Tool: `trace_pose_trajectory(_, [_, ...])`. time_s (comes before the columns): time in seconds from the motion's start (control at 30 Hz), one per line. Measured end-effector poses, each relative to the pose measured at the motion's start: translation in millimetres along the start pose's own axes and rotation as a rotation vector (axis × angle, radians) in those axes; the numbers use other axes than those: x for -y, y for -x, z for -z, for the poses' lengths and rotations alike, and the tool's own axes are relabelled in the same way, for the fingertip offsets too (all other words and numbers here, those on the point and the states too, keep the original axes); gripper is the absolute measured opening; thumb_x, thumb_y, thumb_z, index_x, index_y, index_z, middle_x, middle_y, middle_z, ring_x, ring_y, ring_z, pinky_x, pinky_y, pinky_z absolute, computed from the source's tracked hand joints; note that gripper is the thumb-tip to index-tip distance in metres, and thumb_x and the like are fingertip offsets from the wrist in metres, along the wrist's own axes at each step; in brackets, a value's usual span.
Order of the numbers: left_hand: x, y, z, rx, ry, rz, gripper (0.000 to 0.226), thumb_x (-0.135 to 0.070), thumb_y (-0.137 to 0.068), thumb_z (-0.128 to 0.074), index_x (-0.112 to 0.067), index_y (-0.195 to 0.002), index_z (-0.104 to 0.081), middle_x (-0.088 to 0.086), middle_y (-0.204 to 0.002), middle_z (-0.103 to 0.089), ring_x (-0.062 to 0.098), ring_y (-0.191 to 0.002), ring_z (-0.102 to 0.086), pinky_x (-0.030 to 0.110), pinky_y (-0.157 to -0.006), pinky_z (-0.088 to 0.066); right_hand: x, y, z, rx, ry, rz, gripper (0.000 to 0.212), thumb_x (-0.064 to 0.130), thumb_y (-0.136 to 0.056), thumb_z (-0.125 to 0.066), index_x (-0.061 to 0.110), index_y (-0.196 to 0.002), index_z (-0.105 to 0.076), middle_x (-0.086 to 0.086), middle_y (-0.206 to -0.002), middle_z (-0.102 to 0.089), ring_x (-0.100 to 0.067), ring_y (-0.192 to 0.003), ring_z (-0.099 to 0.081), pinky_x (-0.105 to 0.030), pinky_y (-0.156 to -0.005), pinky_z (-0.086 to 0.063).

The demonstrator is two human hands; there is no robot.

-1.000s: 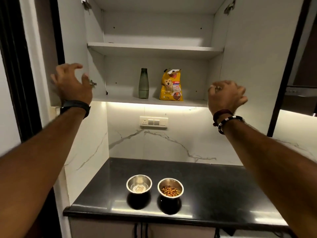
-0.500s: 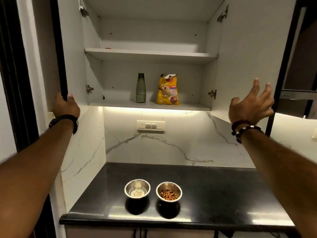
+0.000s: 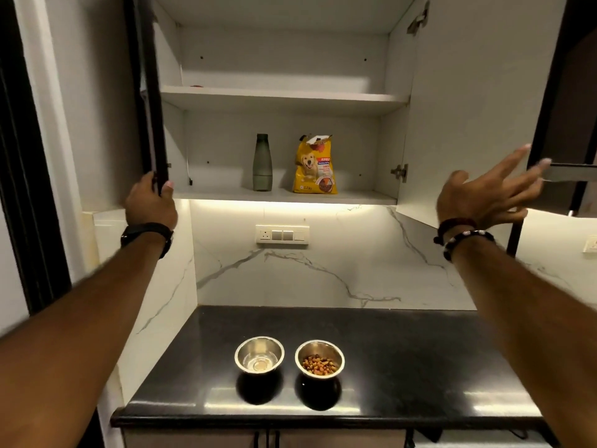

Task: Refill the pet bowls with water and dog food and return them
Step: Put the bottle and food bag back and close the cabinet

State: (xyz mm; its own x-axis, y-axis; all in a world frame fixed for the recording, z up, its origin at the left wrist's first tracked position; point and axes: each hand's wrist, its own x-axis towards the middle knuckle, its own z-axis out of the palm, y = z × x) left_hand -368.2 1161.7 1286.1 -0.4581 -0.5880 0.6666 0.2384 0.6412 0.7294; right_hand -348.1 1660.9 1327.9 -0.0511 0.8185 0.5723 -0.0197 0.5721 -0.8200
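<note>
Head view: at the left of the frame the left hand (image 3: 151, 203) is wrapped around the lower corner of the dark-edged white left cupboard door (image 3: 149, 92), thumb on its near face. Right of it, in the upper middle, the tall grey-green water bottle (image 3: 262, 162) and the yellow dog-food bag with a dog's face printed on it (image 3: 315, 166) stand side by side on the white lower cupboard shelf (image 3: 355, 196). In the lower middle, two round steel bowls sit just apart on the glossy black countertop (image 3: 420, 367): the left steel bowl (image 3: 259, 354) shows only its shiny bottom, and whether it holds water I cannot tell; the right steel bowl (image 3: 319, 358) holds brown kibble. At the right, the right hand (image 3: 487, 195) is spread wide, holding nothing, in front of the white right cupboard door (image 3: 468, 108).

The doors look ready for closing. Swing both gently and evenly, fingers clear of the edges, then carry the bowls level.
</note>
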Motion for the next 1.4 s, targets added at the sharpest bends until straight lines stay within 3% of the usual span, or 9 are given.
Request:
trace_pose_trajectory(0.07, [-4, 0, -3, 0.068, -0.079, -0.043, 0.047, -0.038, -0.098, -0.055, -0.014, -0.138, -0.053, 0.017, -0.132, -0.059, 0.037, -0.121, -0.055, 0.046, -0.102, -0.045, -9, -16, -3, 0.055, -0.015, -0.133, 0.093, 0.029, -0.078, -0.052, 0.025, -0.162, -0.013, -0.010, -0.169, -0.013, -0.032, -0.153, -0.017, -0.063, -0.116, -0.017])
trace_pose_trajectory(0.17, [-11, 1, -8, 0.124, -0.098, -0.076, 0.046, -0.038, -0.096, -0.059, -0.011, -0.134, -0.055, 0.018, -0.130, -0.059, 0.039, -0.119, -0.056, 0.047, -0.101, -0.047, -24, -21, -5, 0.106, 0.003, -0.159, 0.089, 0.031, -0.080, -0.050, 0.023, -0.162, -0.016, -0.006, -0.161, -0.031, -0.030, -0.143, -0.034, -0.055, -0.112, -0.024])
trace_pose_trajectory(0.37, [-21, 8, -33, 0.105, -0.022, -0.070, 0.039, -0.035, -0.094, -0.062, -0.011, -0.125, -0.058, 0.016, -0.123, -0.062, 0.036, -0.114, -0.058, 0.042, -0.096, -0.047, -19, 16, -3, 0.108, -0.115, 0.015, 0.065, 0.027, -0.091, -0.045, 0.029, -0.156, -0.034, -0.008, -0.143, -0.046, -0.032, -0.127, -0.047, -0.049, -0.104, -0.036])
trace_pose_trajectory(0.5, [-26, 7, -51, 0.102, 0.014, -0.037, 0.043, -0.037, -0.091, -0.066, -0.013, -0.125, -0.058, 0.013, -0.123, -0.062, 0.033, -0.114, -0.058, 0.040, -0.094, -0.047, -6, 62, -17, 0.267, -0.250, 0.255, 0.053, 0.033, -0.099, -0.055, 0.029, -0.151, -0.045, -0.008, -0.134, -0.052, -0.026, -0.117, -0.054, -0.038, -0.095, -0.050])
trace_pose_trajectory(0.67, [-25, -1, -80, 0.139, -0.032, -0.053, 0.057, -0.047, -0.084, -0.071, -0.018, -0.130, -0.053, 0.010, -0.130, -0.057, 0.032, -0.118, -0.056, 0.043, -0.100, -0.047, 30, 100, -43, 0.513, -0.264, 0.437, 0.067, 0.040, -0.090, -0.073, 0.026, -0.150, -0.046, -0.005, -0.131, -0.059, -0.023, -0.125, -0.056, -0.040, -0.102, -0.054])
trace_pose_trajectory(0.83, [-26, -9, -123, 0.163, -0.106, -0.217, 0.076, -0.050, -0.085, -0.069, -0.024, -0.148, -0.035, 0.010, -0.145, -0.046, 0.032, -0.132, -0.046, 0.047, -0.108, -0.042, 57, 118, -97, 0.676, -0.226, 0.489, 0.092, 0.053, -0.085, -0.074, 0.027, -0.159, -0.026, -0.004, -0.113, -0.072, -0.022, -0.101, -0.070, -0.042, -0.095, -0.058])
trace_pose_trajectory(1.03, [-15, -23, -186, 0.138, -0.304, -0.443, 0.083, -0.062, -0.090, -0.051, -0.027, -0.157, -0.015, 0.008, -0.160, -0.029, 0.037, -0.139, -0.035, 0.054, -0.109, -0.035, 73, 152, -165, 0.583, -0.156, 0.590, 0.095, 0.062, -0.087, -0.065, 0.028, -0.160, -0.015, -0.002, -0.106, -0.072, -0.020, -0.091, -0.071, -0.031, -0.078, -0.056])
trace_pose_trajectory(1.2, [-3, -31, -220, 0.063, -0.330, -0.515, 0.080, -0.068, -0.091, -0.037, -0.029, -0.157, -0.015, 0.007, -0.161, -0.025, 0.035, -0.137, -0.037, 0.054, -0.105, -0.038, 78, 179, -214, 0.487, -0.181, 0.596, 0.093, 0.067, -0.090, -0.057, 0.028, -0.162, -0.013, -0.006, -0.118, -0.067, -0.020, -0.101, -0.067, -0.035, -0.082, -0.059])
trace_pose_trajectory(1.4, [1, -43, -256, 0.047, -0.386, -0.547, 0.080, -0.074, -0.090, -0.030, -0.031, -0.156, -0.018, 0.005, -0.160, -0.028, 0.034, -0.133, -0.042, 0.055, -0.100, -0.040, 77, 201, -246, 0.507, -0.193, 0.632, 0.087, 0.064, -0.094, -0.053, 0.028, -0.162, -0.012, -0.009, -0.124, -0.059, -0.022, -0.105, -0.064, -0.037, -0.079, -0.060])
